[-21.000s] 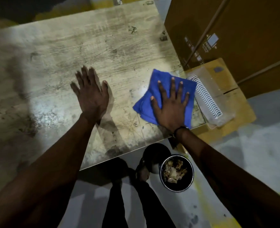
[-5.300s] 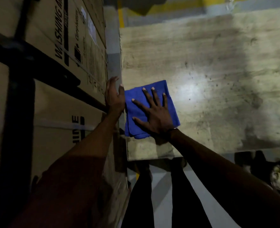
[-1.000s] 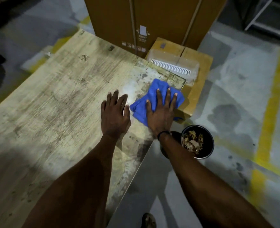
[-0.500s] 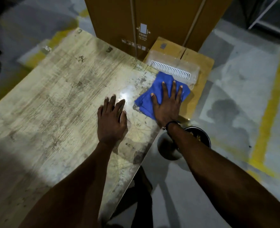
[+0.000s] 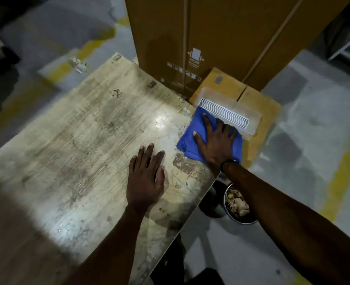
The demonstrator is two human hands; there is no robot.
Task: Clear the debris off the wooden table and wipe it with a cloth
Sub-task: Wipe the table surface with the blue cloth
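While the right hand (image 5: 216, 141) presses flat, fingers spread, on the blue cloth (image 5: 190, 140) at the counter's (image 5: 87, 140) far right corner, the left hand (image 5: 146, 179) rests open on bare wood just beside it. Unwiped, stained counter stretches away leftward, so the right hand likely sweeps that way. Below its wrist, a debris bucket (image 5: 236, 204) sits on the floor.
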